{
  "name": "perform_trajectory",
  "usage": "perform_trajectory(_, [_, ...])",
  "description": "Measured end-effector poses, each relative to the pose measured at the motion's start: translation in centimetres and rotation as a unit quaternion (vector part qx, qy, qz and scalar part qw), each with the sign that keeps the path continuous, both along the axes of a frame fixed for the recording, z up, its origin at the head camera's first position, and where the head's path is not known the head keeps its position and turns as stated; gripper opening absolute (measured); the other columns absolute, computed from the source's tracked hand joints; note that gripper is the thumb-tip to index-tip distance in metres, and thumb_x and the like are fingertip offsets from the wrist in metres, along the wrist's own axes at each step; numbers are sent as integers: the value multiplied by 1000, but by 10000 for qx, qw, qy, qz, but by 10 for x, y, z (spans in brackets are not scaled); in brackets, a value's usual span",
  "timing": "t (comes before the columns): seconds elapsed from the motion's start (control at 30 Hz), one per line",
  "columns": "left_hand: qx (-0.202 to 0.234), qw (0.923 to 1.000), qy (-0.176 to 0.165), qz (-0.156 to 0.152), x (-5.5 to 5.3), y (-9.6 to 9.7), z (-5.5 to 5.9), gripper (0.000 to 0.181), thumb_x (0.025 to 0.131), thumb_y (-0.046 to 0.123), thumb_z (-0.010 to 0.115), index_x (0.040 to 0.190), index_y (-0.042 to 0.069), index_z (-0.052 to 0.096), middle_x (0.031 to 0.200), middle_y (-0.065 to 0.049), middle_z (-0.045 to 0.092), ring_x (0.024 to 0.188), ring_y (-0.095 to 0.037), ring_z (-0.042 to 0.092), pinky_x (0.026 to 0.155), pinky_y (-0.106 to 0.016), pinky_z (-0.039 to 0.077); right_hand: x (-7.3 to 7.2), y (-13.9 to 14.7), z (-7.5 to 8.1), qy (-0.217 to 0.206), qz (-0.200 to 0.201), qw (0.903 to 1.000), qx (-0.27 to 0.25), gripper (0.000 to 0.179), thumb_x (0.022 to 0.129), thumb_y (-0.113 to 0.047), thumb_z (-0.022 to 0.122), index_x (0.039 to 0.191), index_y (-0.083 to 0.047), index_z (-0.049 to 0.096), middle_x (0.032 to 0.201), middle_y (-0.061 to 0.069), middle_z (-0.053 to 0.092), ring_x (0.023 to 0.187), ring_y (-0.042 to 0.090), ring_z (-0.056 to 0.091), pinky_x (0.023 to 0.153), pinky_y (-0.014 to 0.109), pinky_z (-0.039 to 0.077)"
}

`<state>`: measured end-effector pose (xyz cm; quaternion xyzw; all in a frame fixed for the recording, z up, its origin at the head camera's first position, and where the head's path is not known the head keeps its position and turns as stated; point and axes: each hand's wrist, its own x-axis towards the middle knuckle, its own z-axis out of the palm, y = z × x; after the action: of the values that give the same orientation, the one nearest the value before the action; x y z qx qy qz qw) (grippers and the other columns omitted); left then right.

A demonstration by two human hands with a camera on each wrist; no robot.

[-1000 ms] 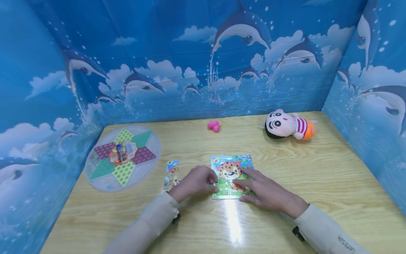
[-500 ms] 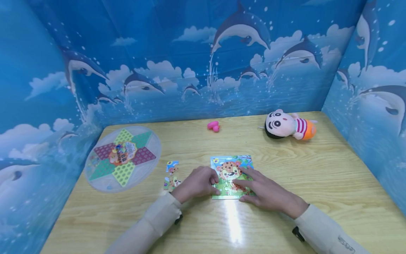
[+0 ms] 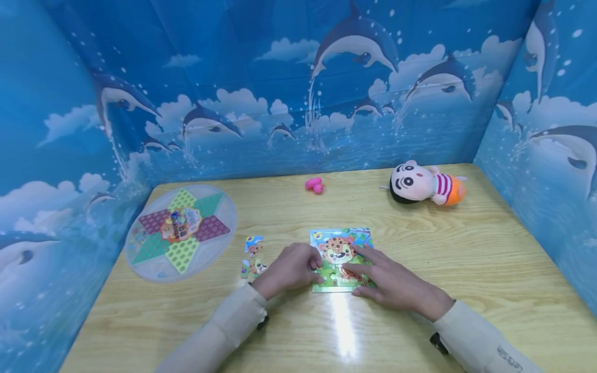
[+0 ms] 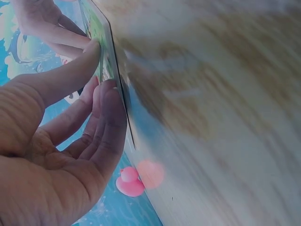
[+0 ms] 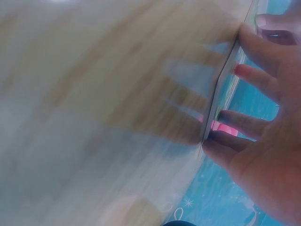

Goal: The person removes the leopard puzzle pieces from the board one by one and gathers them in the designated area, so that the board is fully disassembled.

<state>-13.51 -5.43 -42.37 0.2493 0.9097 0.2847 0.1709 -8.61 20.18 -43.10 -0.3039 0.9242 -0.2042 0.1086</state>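
Observation:
A jigsaw puzzle (image 3: pixel 338 248) with a cartoon leopard lies on the wooden table in the head view. My left hand (image 3: pixel 294 267) is at its left side, fingers curled along the edge. The left thumb (image 4: pixel 94 52) touches the green lower-left part of the picture. Over the right half, my right hand (image 3: pixel 394 280) has its fingers spread, with fingertips on the picture and the thumb by the lower edge. Its palm (image 5: pixel 287 155) is raised in the right wrist view. Loose puzzle pieces (image 3: pixel 254 244) lie left of the puzzle, partly hidden by the left hand.
A round Chinese checkers board (image 3: pixel 154 259) lies at the table's left. Near the back are a small pink duck toy (image 3: pixel 314 185) and, farther right, a plush doll (image 3: pixel 422 184). Dolphin-printed curtains (image 3: pixel 261 129) surround the back and sides of the table (image 3: pixel 466 269).
My left hand has shifted very slightly to the right, its thumb a little farther onto the puzzle. The right hand and the loose pieces have stayed in place.

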Motion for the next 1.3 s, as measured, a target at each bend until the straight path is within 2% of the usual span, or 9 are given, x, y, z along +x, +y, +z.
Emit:
perform_trajectory(0.13, [68,10000,58,12,1,-1,0,20,78,14,87,93,11,75,84,5,68,75,-5,60,73,-20,52,0,0,1,-27,-14,10000,12,54,94,-34,73,143,-15,59,160,23,31,145,48,29,112,62,33])
perform_trajectory(0.37, [335,9994,-81,104,2,-4,2,6,86,9,79,89,13,75,82,7,69,75,-6,62,73,-22,53,0,0,0,-69,-19,10000,-3,54,94,-35,73,143,-16,58,160,23,30,145,48,28,112,62,33])
perform_trajectory(0.63, [530,9982,-192,213,3,-10,4,7,90,8,74,91,15,75,87,5,72,81,-8,65,81,-27,56,-1,0,0,-95,-50,9999,-25,55,93,-36,73,143,-17,58,162,22,28,146,47,27,113,62,32])
perform_trajectory(0.77, [624,9976,-133,258,4,-16,6,8,91,9,74,89,16,74,86,6,71,80,-8,64,80,-28,55,-1,0,0,-100,-60,9999,-9,55,94,-37,72,143,-16,58,162,22,28,146,47,27,113,62,31])
perform_trajectory(1.1, [721,9962,25,482,6,-46,5,8,92,12,74,86,18,72,83,10,67,79,-7,61,79,-31,54,-2,0,-2,-143,-54,9999,22,55,94,-38,71,143,-16,58,163,21,26,147,46,25,114,62,30])
perform_trajectory(1.3, [649,9951,-60,742,6,-69,5,8,91,11,74,86,16,71,82,9,67,77,-8,61,78,-32,54,-1,0,-2,-108,-27,9999,-26,54,95,-37,71,144,-17,58,163,21,26,147,47,25,113,63,30])
